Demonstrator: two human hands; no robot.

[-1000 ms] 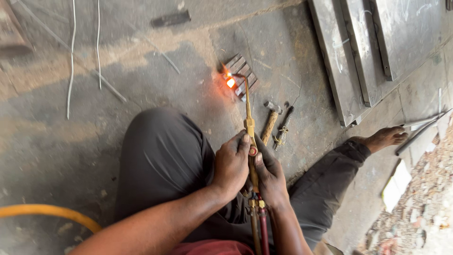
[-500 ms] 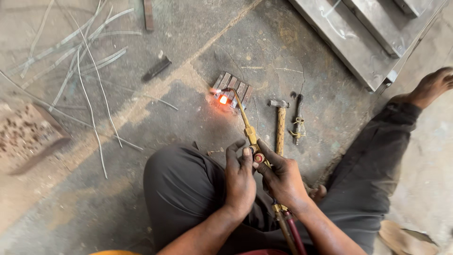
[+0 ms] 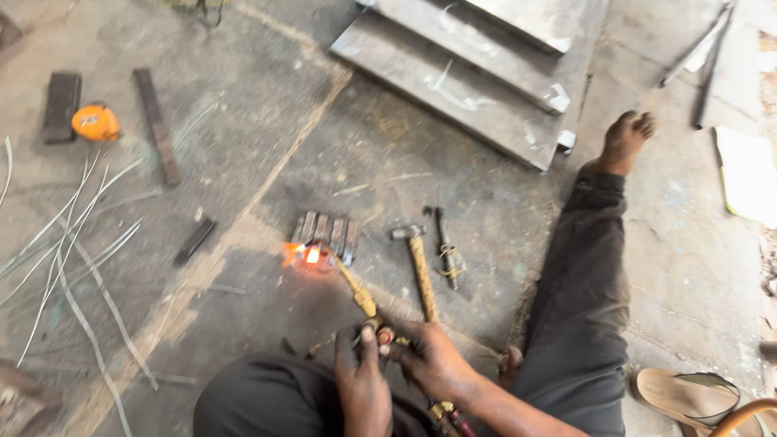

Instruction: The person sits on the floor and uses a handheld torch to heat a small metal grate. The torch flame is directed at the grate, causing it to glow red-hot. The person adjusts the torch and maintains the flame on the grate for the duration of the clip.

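Observation:
Both my hands grip a brass gas torch (image 3: 361,301) low in the head view. My left hand (image 3: 363,384) wraps the torch body from the left, and my right hand (image 3: 433,362) holds it from the right, by its valves. The torch tip reaches up-left to a bright orange flame (image 3: 310,255). The flame plays on the near end of a row of short dark metal bars (image 3: 328,231) lying side by side on the concrete floor. My dark-trousered knees frame the hands.
A wooden-handled hammer (image 3: 419,267) and a small spark lighter (image 3: 445,251) lie right of the bars. Steel plates (image 3: 453,73) are stacked at the top. Thin rods (image 3: 73,243), flat bars (image 3: 158,125) and an orange tape measure (image 3: 95,122) lie left. A sandal (image 3: 688,396) is bottom right.
The view has swung left and tipped, so the bars, flame and hammer sit lower and the tape measure appears. Both hands keep their grip on the torch, flame still on the bars.

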